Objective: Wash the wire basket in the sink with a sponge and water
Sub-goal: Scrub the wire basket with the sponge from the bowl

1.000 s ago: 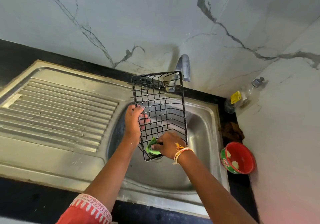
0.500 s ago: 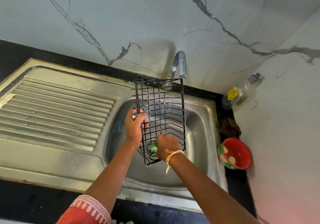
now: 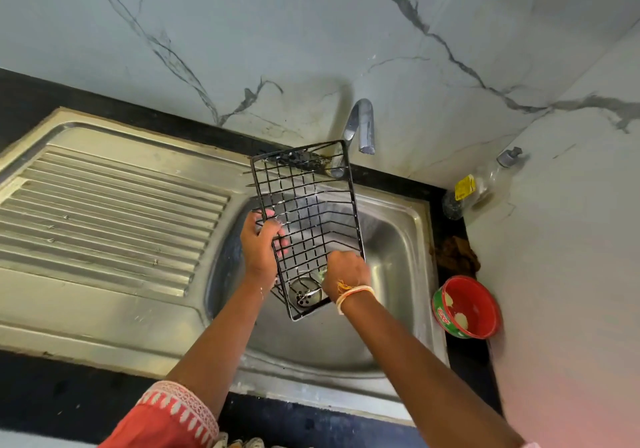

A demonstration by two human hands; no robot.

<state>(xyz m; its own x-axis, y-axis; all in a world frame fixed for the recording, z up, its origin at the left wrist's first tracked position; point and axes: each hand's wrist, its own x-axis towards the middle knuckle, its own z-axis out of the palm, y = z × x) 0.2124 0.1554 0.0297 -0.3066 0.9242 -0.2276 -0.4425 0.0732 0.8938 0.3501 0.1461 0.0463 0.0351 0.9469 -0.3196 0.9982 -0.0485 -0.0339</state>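
The marble wall (image 3: 311, 32) fills twelve o'clock; below it the black desk (image 3: 52, 388) carries the steel sink (image 3: 398, 239). The wire basket (image 3: 311, 205) stands tilted over the basin, likely so water drains. The left hand (image 3: 259, 250) grips its nine o'clock edge; the right hand (image 3: 346, 271), curled around a barely visible green sponge (image 3: 322, 275), scrubs at five o'clock.

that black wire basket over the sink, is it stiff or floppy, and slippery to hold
Probably stiff: the wire basket keeps its shape held by the left hand alone at one edge. Likely light, mostly open grid. Possibly slippery: white suds cling to its wires.
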